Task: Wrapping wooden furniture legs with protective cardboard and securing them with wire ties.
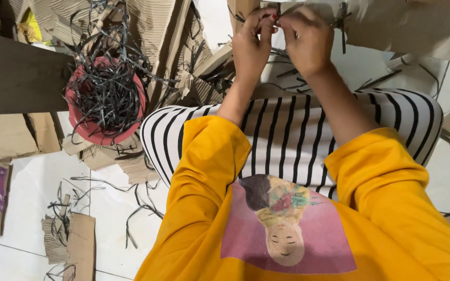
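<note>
Both hands are raised at 12 o'clock in the view, close together and nearly touching. The left hand (pixel 252 44) has its fingertips pinched on a thin black strip (pixel 278 11) at the lower edge of a cardboard sheet (pixel 407 23). The right hand (pixel 308 39) is closed in the same pinch on that strip, just beside the left. The strip sits at the sheet's edge, between the two sets of fingertips; most of it is hidden by the fingers. Judgement: the two-handed pinch, held so close, suits gripping something narrow and stiff where it joins the cardboard. Whether the strip is attached to the sheet or free cannot be told.

The sheet runs from 12 towards 2 o'clock, its edge hanging over the lap (pixel 292 130), which is covered in striped cloth. This puts the work within easy reach of both hands.

At 10 o'clock stands a red bowl (pixel 79 127). It is heaped with black strips (pixel 105 83), tangled and spilling over the rim. Its place, near the left arm, looks convenient for dropping strips in.

More cardboard scraps (pixel 79 244) and loose strips lie on the white floor (pixel 27 192) from 7 to 9 o'clock, well apart from the hands.
</note>
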